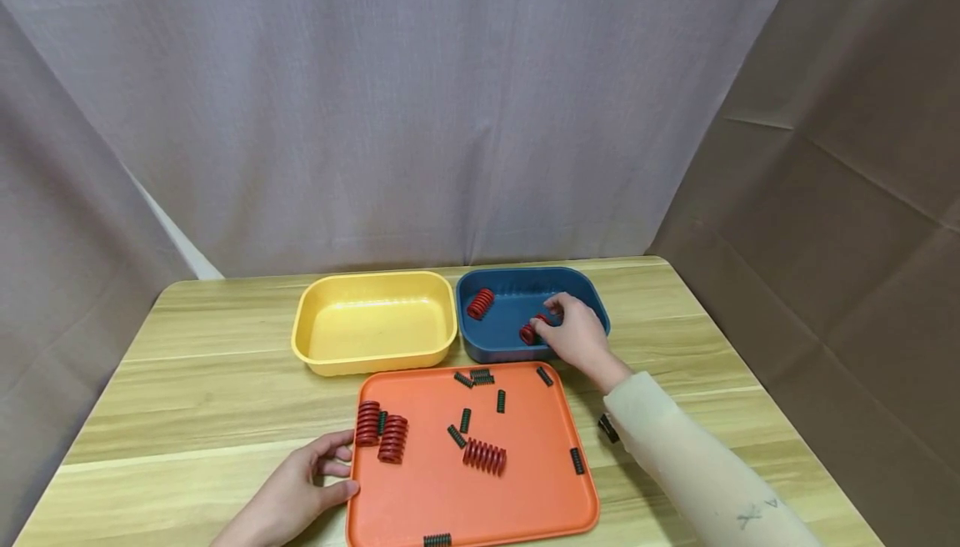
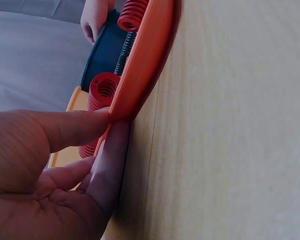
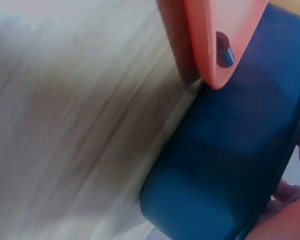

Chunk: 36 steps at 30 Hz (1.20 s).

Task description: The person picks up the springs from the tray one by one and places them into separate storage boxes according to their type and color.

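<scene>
My left hand (image 1: 296, 484) pinches the left rim of the orange tray (image 1: 420, 501), thumb on top and fingers beneath in the left wrist view. Three thick red coil springs lie on that tray: two at its left side, one (image 1: 485, 456) near the middle. Several small dark green springs (image 1: 501, 401) are scattered across it. Over the blue bin (image 1: 495, 355) reaches my right hand (image 1: 581, 334), thumb and index finger around a red coil spring (image 1: 527, 333) low inside. The fingers partly hide this spring. Another red spring (image 1: 481, 303) lies in the bin's left part.
A yellow bin (image 1: 375, 363) stands left of the blue one, its rim close beside it. Both are behind the tray on the wooden table (image 1: 187, 397). A small dark piece (image 1: 609, 428) lies by the right sleeve. Grey curtains (image 1: 420, 113) hang behind and at the sides.
</scene>
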### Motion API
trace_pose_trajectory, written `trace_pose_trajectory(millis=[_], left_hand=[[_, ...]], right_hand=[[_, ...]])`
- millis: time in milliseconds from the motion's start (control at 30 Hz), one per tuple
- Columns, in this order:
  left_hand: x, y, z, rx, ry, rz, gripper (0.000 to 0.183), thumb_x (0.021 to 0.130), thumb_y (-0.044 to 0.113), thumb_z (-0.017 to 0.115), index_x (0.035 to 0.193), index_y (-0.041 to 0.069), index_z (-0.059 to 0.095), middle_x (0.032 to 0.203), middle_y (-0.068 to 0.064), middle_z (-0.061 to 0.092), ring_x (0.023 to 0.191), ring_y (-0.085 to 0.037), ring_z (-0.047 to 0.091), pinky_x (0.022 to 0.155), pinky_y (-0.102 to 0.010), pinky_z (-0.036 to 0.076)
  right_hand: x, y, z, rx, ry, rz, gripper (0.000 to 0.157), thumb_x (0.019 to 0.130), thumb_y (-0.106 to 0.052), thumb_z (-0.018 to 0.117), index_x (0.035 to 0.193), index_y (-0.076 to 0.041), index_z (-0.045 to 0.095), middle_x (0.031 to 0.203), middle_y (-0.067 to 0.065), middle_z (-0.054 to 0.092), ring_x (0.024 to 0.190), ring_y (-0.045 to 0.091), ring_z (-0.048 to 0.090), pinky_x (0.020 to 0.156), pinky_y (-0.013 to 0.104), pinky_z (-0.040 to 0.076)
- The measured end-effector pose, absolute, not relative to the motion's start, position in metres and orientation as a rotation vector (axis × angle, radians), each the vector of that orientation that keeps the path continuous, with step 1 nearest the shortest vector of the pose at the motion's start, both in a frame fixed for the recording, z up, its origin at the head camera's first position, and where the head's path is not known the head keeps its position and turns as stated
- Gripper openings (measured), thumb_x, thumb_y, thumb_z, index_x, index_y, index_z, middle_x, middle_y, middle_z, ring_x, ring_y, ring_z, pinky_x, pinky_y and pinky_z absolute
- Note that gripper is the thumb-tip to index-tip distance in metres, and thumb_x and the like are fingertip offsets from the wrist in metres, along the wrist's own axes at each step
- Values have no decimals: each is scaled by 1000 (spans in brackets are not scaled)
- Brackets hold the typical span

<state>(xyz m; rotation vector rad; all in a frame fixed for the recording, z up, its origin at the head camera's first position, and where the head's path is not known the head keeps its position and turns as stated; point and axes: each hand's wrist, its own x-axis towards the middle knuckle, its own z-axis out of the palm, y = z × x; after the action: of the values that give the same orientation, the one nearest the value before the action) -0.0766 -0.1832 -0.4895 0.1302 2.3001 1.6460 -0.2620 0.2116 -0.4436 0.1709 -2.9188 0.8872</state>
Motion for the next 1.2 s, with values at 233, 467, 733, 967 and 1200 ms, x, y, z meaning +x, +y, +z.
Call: trace_pose_trajectory(millis=[233, 467, 733, 967, 1200], left_hand=[[-78, -183, -488, 116, 2308, 1618, 69, 80, 15, 79, 135, -8, 45, 109, -10, 56, 97, -21, 59, 77, -24, 48], [-76, -184, -487, 128, 2311, 1625, 69, 80, 14, 79, 136, -9, 44, 109, -10, 56, 96, -20, 59, 78, -24, 47], [-77, -183, -487, 116, 2304, 1641, 69, 80, 13, 79, 135, -9, 44, 108, -10, 55, 95, -20, 59, 78, -23, 48], [-76, -184, -489, 122, 2300, 1637, 69, 80, 13, 79, 136, -8, 44, 109, -10, 55, 96, -20, 58, 79, -24, 47], [-77, -184, -489, 107, 2295, 1627, 70, 80, 14, 79, 136, -7, 45, 109, -9, 55, 96, -20, 58, 81, -23, 45]], right_hand=[[-250, 212, -431, 250, -2832, 947, 45, 86, -38, 73, 118, -9, 60, 112, 9, 61, 102, 28, 58, 85, 46, 48], [-229, 216, -411, 414, -2813, 1110, 48, 83, -45, 74, 119, -16, 61, 116, 6, 62, 101, 28, 59, 84, 43, 48], [-200, 228, -403, 632, -2868, 1269, 48, 80, -44, 77, 120, -22, 63, 113, -1, 65, 99, 22, 59, 83, 40, 49], [-179, 238, -408, 699, -2940, 1205, 51, 78, -46, 78, 120, -22, 64, 108, -9, 63, 97, 24, 59, 81, 38, 50], [-159, 248, -422, 788, -3048, 1180, 52, 78, -44, 78, 121, -20, 63, 112, -2, 64, 95, 24, 57, 82, 41, 49]])
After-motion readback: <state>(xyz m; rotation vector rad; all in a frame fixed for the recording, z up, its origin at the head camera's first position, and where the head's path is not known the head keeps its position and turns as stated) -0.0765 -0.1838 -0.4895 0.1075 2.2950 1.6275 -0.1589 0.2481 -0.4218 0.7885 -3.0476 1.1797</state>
